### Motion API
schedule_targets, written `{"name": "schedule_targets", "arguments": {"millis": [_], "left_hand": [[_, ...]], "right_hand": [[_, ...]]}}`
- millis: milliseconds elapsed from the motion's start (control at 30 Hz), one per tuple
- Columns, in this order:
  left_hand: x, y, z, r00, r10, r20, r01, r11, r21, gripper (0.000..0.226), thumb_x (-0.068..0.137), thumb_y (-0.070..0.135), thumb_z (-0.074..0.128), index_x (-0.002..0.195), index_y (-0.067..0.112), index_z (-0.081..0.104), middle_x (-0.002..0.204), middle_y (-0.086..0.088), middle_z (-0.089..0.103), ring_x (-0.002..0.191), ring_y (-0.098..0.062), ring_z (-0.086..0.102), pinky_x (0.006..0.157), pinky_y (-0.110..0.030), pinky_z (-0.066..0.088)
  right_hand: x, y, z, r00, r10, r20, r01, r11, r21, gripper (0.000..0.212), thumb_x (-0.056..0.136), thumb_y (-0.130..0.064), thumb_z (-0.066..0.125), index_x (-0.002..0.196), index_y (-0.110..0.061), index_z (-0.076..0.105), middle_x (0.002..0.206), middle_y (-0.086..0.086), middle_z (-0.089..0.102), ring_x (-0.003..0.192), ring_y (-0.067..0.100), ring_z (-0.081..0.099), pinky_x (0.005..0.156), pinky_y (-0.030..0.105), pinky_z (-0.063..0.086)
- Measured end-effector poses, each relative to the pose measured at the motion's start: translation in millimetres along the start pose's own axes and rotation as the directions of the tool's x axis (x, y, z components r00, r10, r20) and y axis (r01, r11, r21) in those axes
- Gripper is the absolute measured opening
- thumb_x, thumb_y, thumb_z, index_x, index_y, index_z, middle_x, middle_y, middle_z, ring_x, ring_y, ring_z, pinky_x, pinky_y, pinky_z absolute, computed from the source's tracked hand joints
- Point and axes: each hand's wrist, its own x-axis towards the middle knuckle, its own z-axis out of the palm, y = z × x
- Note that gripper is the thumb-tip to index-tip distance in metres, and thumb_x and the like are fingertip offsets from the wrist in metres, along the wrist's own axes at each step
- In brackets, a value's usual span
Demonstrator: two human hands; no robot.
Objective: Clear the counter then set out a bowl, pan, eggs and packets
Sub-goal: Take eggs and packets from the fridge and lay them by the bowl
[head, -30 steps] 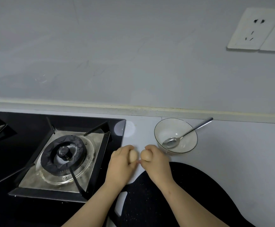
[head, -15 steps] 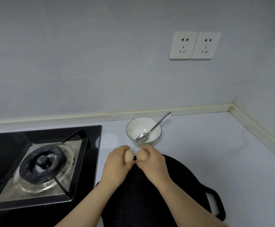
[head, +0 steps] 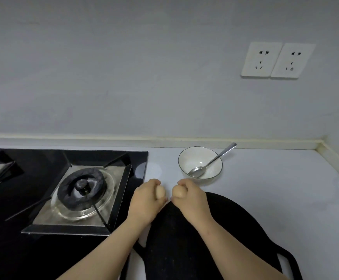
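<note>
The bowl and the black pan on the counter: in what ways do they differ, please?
Colour: the bowl is white with a thin dark rim, while the pan is black.
Size: the pan looks much wider than the bowl.
Contents: a spoon leans in the bowl, while the visible part of the pan holds nothing.
Shared: both stand on the white counter, to the right of the stove.

Set into the counter point(head: 275, 188) at left, a gas hob point(head: 33, 178). To its right, near the back wall, a bowl point(head: 190, 160), a spoon point(head: 211, 163) in it, handle out over the right rim. Just before the bowl, left hand point(head: 146, 201) round the left egg point(head: 160, 192), right hand point(head: 192, 201) round the right egg point(head: 178, 191), eggs apart, over the far edge of a pan point(head: 176, 249). High on the wall at right, twin sockets point(head: 277, 60).
</note>
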Motion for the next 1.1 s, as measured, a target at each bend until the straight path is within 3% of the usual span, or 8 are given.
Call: {"name": "schedule_targets", "arguments": {"millis": [133, 300, 733, 1100], "left_hand": [[14.5, -11.1, -1.1, 1.000, -0.013, -0.026, 0.014, 0.999, 0.043, 0.045, 0.085, 0.026, 0.062, 0.128, 0.016, 0.051, 0.120, -0.003, 0.060, 0.112, -0.019, 0.054, 0.090, -0.023, 0.042], [29.9, -22.6, 8.5, 1.000, -0.022, -0.015, 0.024, 0.996, 0.088, 0.039, 0.088, 0.027, 0.056, 0.126, 0.018, 0.052, 0.119, -0.002, 0.061, 0.110, -0.021, 0.055, 0.092, -0.032, 0.045], [37.5, -31.4, 19.3, 1.000, -0.016, 0.002, 0.015, 0.986, 0.168, 0.045, 0.087, 0.036, 0.058, 0.129, 0.024, 0.048, 0.128, 0.005, 0.055, 0.116, -0.018, 0.049, 0.097, -0.026, 0.036], [38.1, -33.7, 20.5, 0.998, -0.023, 0.058, 0.011, 0.978, 0.209, 0.056, 0.087, 0.039, 0.057, 0.138, 0.027, 0.037, 0.142, 0.009, 0.040, 0.127, -0.016, 0.041, 0.102, -0.026, 0.030]], "right_hand": [[20.6, -4.1, 17.6, 0.999, -0.007, 0.043, 0.009, 0.999, -0.038, 0.046, 0.083, -0.016, 0.065, 0.127, -0.016, 0.052, 0.123, 0.001, 0.057, 0.100, 0.010, 0.051, 0.077, 0.015, 0.033], [45.3, 4.5, 35.7, 0.996, 0.039, 0.084, -0.032, 0.996, -0.078, 0.046, 0.082, -0.014, 0.065, 0.126, -0.015, 0.053, 0.123, 0.003, 0.059, 0.112, 0.016, 0.054, 0.077, 0.015, 0.033], [61.8, 14.6, 46.9, 0.996, -0.007, 0.093, 0.024, 0.984, -0.177, 0.044, 0.083, -0.020, 0.062, 0.126, -0.019, 0.052, 0.124, -0.001, 0.059, 0.117, 0.020, 0.051, 0.093, 0.026, 0.040], [58.6, 16.1, 43.4, 0.989, -0.018, 0.150, 0.046, 0.982, -0.184, 0.057, 0.083, -0.015, 0.062, 0.137, -0.022, 0.043, 0.132, -0.001, 0.051, 0.126, 0.018, 0.043, 0.098, 0.024, 0.037]]}}
